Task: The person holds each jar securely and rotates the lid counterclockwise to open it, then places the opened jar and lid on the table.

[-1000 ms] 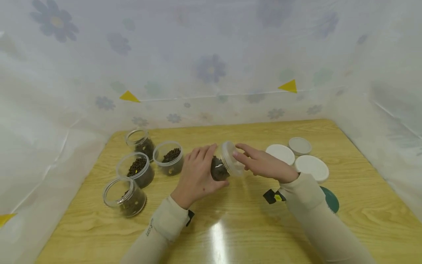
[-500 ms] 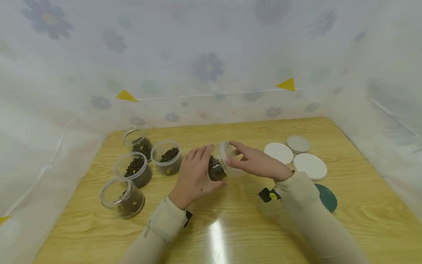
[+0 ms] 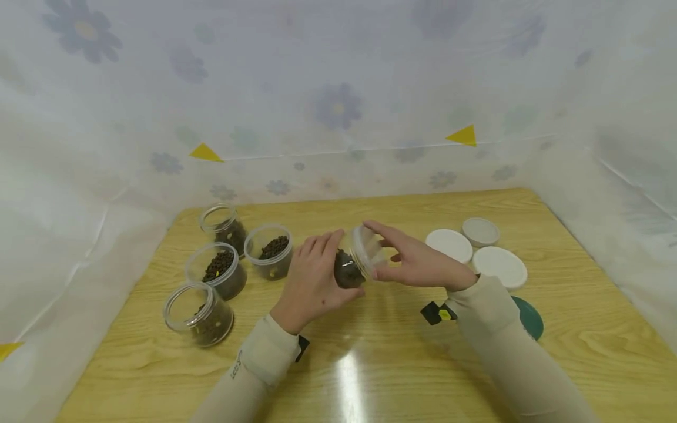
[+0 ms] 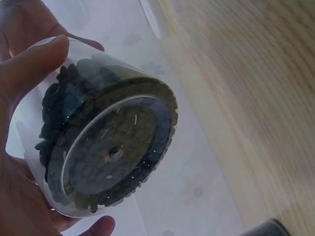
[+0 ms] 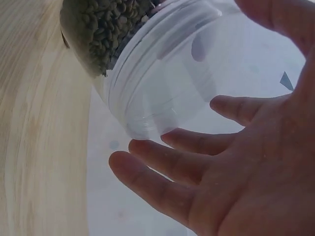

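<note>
My left hand (image 3: pixel 312 279) grips a clear jar (image 3: pixel 348 270) that is tilted on its side above the table, its mouth toward the right. Small dark grains fill part of the jar, and its round base (image 4: pixel 115 147) shows in the left wrist view. Over the jar's mouth sits a translucent lid (image 3: pixel 370 249). My right hand (image 3: pixel 418 255) spans this lid, with index finger at its upper edge and thumb at the lower edge. In the right wrist view, the fingertips (image 5: pixel 140 147) meet the rim of the clear lid end (image 5: pixel 172 88).
Several uncovered tubs and jars with dark contents stand at the left, among them a jar (image 3: pixel 198 314) and a tub (image 3: pixel 270 252). White lids (image 3: pixel 499 267), a smaller greyish lid (image 3: pixel 480 232) and a green lid (image 3: pixel 529 317) lie at the right of the wooden table (image 3: pixel 381 364).
My right hand's fingers have shifted over the lid, the thumb sliding down toward its lower edge and the index finger to the top. The jar has moved slightly left in my left hand.
</note>
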`<state>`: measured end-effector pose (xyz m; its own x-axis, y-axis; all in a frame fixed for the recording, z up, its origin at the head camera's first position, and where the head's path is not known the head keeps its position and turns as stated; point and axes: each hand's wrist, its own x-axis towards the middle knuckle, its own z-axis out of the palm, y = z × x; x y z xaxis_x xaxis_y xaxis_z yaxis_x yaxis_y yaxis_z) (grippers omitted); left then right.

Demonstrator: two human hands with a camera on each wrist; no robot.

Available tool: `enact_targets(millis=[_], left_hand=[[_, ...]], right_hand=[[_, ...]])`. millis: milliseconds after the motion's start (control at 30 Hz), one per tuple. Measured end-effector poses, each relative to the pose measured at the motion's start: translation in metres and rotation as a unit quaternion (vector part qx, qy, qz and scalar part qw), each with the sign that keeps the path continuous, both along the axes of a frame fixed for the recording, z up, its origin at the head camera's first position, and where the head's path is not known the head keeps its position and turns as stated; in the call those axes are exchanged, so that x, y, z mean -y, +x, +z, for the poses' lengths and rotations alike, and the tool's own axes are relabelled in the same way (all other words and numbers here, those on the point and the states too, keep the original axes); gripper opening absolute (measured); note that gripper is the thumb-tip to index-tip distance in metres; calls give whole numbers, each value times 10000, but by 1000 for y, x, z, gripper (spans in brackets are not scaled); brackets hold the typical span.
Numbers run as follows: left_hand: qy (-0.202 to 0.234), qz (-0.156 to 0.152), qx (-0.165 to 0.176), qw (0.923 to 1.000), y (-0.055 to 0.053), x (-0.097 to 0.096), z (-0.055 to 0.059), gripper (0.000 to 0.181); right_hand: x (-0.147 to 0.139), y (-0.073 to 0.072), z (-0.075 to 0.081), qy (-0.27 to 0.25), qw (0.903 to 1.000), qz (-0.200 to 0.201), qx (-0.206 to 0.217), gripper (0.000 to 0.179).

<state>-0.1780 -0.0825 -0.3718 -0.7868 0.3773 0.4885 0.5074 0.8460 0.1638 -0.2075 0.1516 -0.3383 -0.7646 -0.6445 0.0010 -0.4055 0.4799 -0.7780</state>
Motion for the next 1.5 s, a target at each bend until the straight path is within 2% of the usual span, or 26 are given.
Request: enact_targets(millis=[167,367,533,667,833,967,1100,1300,1500], left_hand=[[-50,31,-4,10000,1,1,0,109],[-20,39,18,10000,1,2,-2,110],[-97,73,-44,9999,1,1,0,109],[-84,45,-24,10000,1,0,0,109],[-116,-58,67,9999,2,-2,-1,109],[-198,-64,9,9998,4,-2,0,108],[-242,-78,-39,9997,5,-2,0,107],[-178,-132,-99,9997,6,-1,0,106],[-129,-67,27,9999,6,-2,0,107]], right_hand=[[2,0,-2,-36,10000,-61,20,86],[4,0,-3,-69,9999,-134,19,76],[5,1,-1,-75,9985,-535,78,68],[7,0,4,336,9944,-979,215,71],[11,-1,8,794,9874,-1205,649,78],[12,-2,9,971,9849,-1167,832,85],[11,-3,6,887,9893,-860,772,88],[8,-2,2,300,9985,-239,378,89],[9,1,2,87,9998,-163,-93,90]])
